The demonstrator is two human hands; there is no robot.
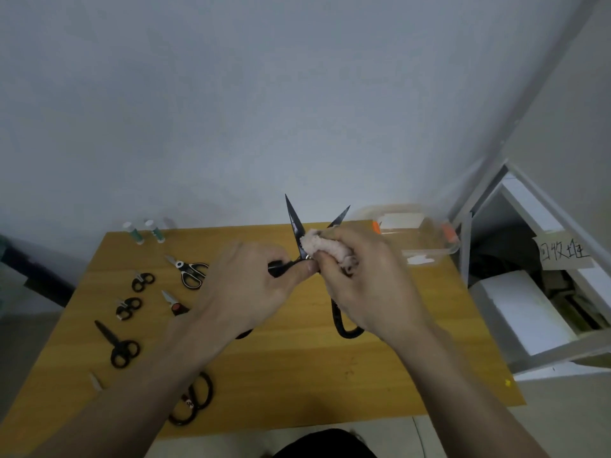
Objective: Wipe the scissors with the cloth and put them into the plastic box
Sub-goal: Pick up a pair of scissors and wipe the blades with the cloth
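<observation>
Above table centre: both hands work one pair, blades spread in a V.
table edges: wooden table (297, 368) butts the wall at the far edge; near edge at the person's body; right edge beside a white shelf unit (529, 312).
free room: bare wood in the near-right part; left part is taken by spare scissors (120, 347), several pairs lying flat.
plastic box (426, 238): clear, at the far-right corner, just beyond the right hand.
large black scissors (296, 226): dark pointed blades open, tips up toward the wall; one black handle loop shows below the right hand.
left hand (244, 285): grips one handle, thumb near the pivot.
right hand (370, 282): pinches the pink cloth (325, 247) bunched between the blades, touching the left one.
</observation>
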